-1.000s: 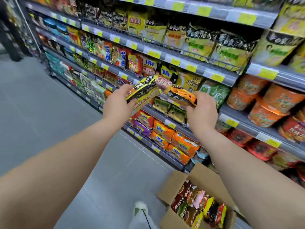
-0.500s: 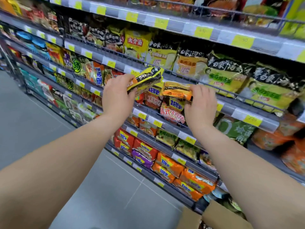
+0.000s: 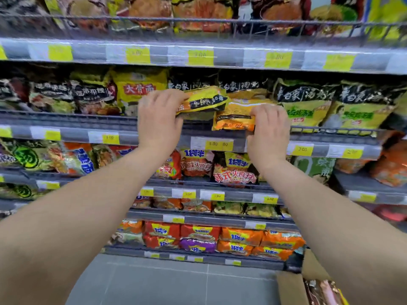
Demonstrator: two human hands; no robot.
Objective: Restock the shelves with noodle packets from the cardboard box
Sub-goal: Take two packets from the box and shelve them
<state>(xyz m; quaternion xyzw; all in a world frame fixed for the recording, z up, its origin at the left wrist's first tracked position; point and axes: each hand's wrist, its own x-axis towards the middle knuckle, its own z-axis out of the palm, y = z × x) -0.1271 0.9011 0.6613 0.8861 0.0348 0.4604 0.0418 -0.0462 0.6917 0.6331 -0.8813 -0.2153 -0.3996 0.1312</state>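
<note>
My left hand [image 3: 159, 121] grips a yellow-and-black noodle packet [image 3: 203, 102] by its left end, tilted, just above the front rail of the second shelf [image 3: 72, 134]. My right hand [image 3: 269, 130] holds an orange-and-yellow noodle packet [image 3: 236, 116] right beside it, its lower edge at the shelf's front lip. Behind both packets stand rows of black-topped yellow packets [image 3: 306, 104]. The cardboard box [image 3: 290, 289] shows at the bottom right, with more packets inside it.
Shelves of noodle packets fill the view above and below, each edged with yellow price tags. A wire rail [image 3: 198, 20] fronts the top shelf. Orange and purple packets [image 3: 198, 238] line the lowest shelves. Grey tiled floor [image 3: 165, 280] lies below.
Both hands have risen with their packets and now sit at the second shelf's front. My view has turned to face the shelves square on, and the box has slid to the bottom right corner.
</note>
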